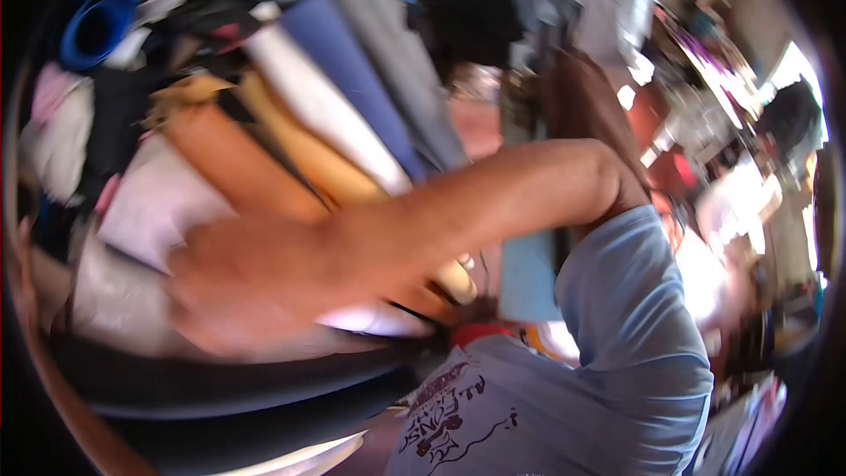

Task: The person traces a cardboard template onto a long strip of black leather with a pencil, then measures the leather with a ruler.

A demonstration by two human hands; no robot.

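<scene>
My right arm reaches across the middle of the head view, and my right hand [256, 282] is smeared by motion over rolls of sheet material. Its fingers look bent, but whether they grip anything cannot be made out. Nearest to it are an orange-brown roll [233, 154], a pale pink sheet or roll [163, 194] and a whitish one [115, 286]. Beyond the forearm lie a yellow roll [304, 145], a white roll [322, 106], a blue roll [352, 75] and a grey roll [401, 70]. My left hand [24, 256] shows only as a sliver at the left edge, fingers indistinct.
Long black rolls [238, 383] lie along the bottom left. A coiled blue roll [97, 22] sits at the upper left, among heaped dark and pale material. A light blue surface [527, 286] is behind my elbow. Blurred clutter fills the right side.
</scene>
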